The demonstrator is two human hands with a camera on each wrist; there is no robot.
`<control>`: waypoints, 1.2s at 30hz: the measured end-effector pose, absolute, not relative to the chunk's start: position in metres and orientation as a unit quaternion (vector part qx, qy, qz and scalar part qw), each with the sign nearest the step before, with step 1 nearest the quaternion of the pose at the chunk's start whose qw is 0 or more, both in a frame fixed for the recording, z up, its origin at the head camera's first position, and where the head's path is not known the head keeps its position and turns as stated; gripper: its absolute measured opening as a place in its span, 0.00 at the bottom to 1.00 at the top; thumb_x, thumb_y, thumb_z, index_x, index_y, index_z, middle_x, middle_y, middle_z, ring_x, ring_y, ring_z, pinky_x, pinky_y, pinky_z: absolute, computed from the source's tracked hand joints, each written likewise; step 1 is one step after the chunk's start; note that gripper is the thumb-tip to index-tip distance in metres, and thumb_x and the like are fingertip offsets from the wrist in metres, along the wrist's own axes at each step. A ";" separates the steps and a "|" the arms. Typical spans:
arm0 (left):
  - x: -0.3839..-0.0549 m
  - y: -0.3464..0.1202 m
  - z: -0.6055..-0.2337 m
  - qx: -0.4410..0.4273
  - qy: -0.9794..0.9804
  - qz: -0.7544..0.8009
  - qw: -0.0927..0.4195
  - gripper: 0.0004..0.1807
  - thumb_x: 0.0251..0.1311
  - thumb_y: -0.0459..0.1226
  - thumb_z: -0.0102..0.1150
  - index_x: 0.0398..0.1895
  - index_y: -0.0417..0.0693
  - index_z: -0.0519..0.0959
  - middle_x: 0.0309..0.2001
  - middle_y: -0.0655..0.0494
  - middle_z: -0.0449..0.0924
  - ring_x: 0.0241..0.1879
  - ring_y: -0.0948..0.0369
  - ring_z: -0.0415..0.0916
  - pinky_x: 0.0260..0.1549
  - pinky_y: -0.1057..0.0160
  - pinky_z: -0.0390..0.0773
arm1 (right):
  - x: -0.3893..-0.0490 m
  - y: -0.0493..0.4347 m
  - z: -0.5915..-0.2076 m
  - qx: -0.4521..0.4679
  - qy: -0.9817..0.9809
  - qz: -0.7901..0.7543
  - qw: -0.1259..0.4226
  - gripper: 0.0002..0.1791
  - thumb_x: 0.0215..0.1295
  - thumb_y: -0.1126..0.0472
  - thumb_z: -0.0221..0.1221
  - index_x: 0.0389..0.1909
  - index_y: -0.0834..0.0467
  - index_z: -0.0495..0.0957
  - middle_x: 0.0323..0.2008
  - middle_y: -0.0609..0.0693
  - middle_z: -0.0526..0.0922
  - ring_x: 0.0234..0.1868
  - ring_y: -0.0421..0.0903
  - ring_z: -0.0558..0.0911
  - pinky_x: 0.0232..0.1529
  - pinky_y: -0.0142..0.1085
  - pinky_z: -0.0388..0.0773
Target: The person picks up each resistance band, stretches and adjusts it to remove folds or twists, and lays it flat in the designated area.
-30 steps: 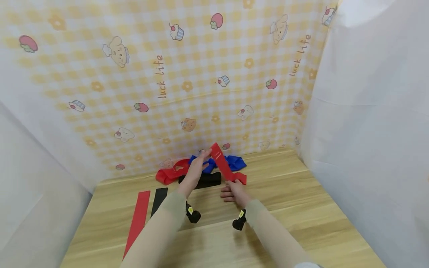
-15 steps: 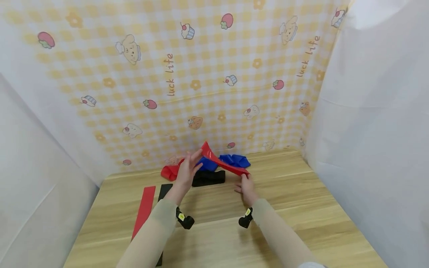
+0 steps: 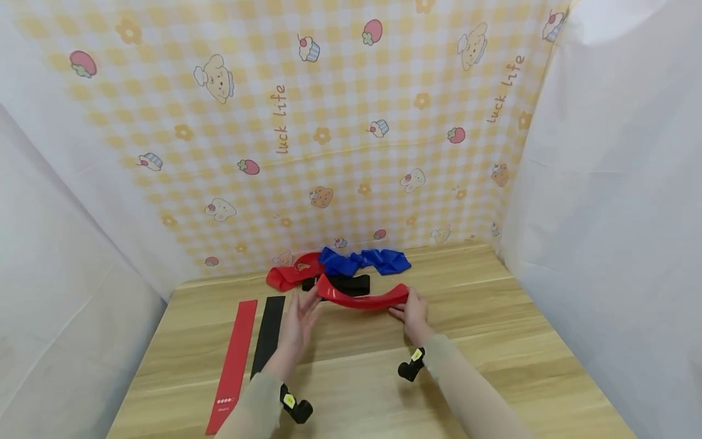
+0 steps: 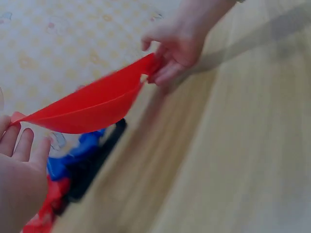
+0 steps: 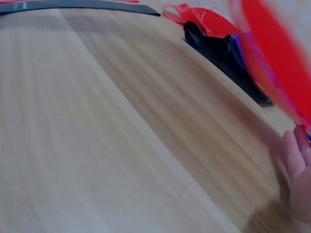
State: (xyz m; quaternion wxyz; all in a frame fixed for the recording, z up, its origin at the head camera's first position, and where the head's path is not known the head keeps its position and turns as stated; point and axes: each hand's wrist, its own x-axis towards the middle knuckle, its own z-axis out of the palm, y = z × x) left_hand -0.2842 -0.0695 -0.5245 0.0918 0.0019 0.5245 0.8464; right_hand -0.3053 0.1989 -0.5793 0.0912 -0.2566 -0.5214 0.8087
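A red resistance band loop (image 3: 362,302) hangs between my two hands above the table, its middle sagging and its two layers parted in the left wrist view. My left hand (image 3: 296,329) pinches its left end at the fingertips. At the other end my right hand (image 3: 415,314) pinches it between thumb and fingers. Behind it on the table lie a folded black band (image 3: 356,285), a crumpled red band (image 3: 282,278) and a twisted blue band (image 3: 392,261). To the left, a flat red band (image 3: 233,360) and a flat black band (image 3: 269,332) lie side by side.
The wooden table (image 3: 466,366) runs back to a yellow checked cloth (image 3: 329,164). White cloth walls close off the left and the right (image 3: 603,213). My left forearm passes over the near part of the flat black band.
My right hand has moved right and my left hand has come down and to the left. The band, upright and slanted before, is now spread nearly level. The view has shifted slightly.
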 end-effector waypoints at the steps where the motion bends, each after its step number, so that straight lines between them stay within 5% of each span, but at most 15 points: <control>1: -0.280 -0.071 -0.532 -0.013 0.519 0.849 0.095 0.40 0.72 0.61 0.32 0.71 0.38 0.62 0.72 0.43 0.58 0.70 0.50 0.56 0.67 0.50 0.57 | -0.305 0.199 -0.580 -0.261 -0.524 0.806 0.089 0.23 0.75 0.56 0.46 0.59 0.71 0.68 0.38 0.65 0.83 0.24 0.47 0.85 0.31 0.46 0.83; 14: -0.241 -0.080 -0.581 -0.116 0.543 0.825 0.098 0.46 0.67 0.66 0.33 0.72 0.39 0.59 0.72 0.43 0.56 0.71 0.48 0.55 0.65 0.50 0.61 | -0.294 0.210 -0.583 -0.253 -0.589 0.767 0.013 0.22 0.69 0.61 0.55 0.53 0.77 0.72 0.26 0.60 0.84 0.22 0.49 0.85 0.26 0.39 0.83; 21: -0.234 -0.084 -0.586 -0.125 0.556 0.817 0.091 0.47 0.67 0.67 0.31 0.71 0.38 0.60 0.72 0.40 0.56 0.70 0.47 0.56 0.65 0.51 0.61 | -0.289 0.213 -0.584 -0.250 -0.590 0.768 -0.003 0.22 0.69 0.61 0.55 0.53 0.76 0.72 0.27 0.58 0.85 0.24 0.48 0.85 0.26 0.39 0.83; 28: -0.228 -0.084 -0.588 -0.151 0.578 0.799 0.071 0.37 0.76 0.55 0.25 0.68 0.34 0.63 0.69 0.35 0.60 0.68 0.45 0.60 0.63 0.51 0.65 | -0.287 0.216 -0.585 -0.272 -0.581 0.767 0.023 0.19 0.63 0.67 0.60 0.50 0.75 0.72 0.29 0.56 0.84 0.22 0.48 0.85 0.28 0.39 0.83; 36: -0.230 -0.085 -0.589 -0.179 0.590 0.785 0.065 0.30 0.77 0.48 0.32 0.65 0.31 0.66 0.65 0.33 0.65 0.60 0.48 0.71 0.54 0.57 0.75 | -0.284 0.219 -0.583 -0.284 -0.558 0.779 0.038 0.14 0.61 0.73 0.59 0.42 0.67 0.65 0.32 0.61 0.84 0.23 0.50 0.85 0.28 0.41 0.83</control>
